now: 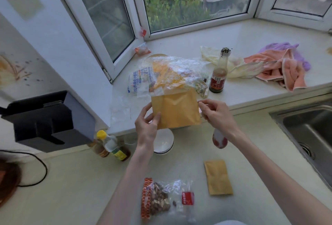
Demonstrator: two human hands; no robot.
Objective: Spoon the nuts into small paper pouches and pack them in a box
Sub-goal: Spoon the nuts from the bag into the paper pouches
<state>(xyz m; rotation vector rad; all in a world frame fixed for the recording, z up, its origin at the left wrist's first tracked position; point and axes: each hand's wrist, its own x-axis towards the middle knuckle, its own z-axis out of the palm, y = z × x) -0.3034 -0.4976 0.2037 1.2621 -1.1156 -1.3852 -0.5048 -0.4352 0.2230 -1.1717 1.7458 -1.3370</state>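
I hold a yellow-brown paper pouch (177, 110) up in the air above the counter. My left hand (146, 125) pinches its left edge with thumb in front. My right hand (216, 114) pinches the pouch's right edge, and a spoon (219, 139) with a white and red bowl hangs down under that hand. A second flat paper pouch (217, 178) lies on the counter to the right. An opened clear bag of nuts (161, 199) with an orange edge lies near the front. A white bowl (164, 141) stands behind my left wrist.
A clear plastic bag with more yellow pouches (170, 74) lies on the windowsill beside a sauce bottle (219, 74) and crumpled cloths (280, 68). Two small bottles (109, 146) stand at the left by a black appliance (48, 118). A steel sink (312, 131) is at the right.
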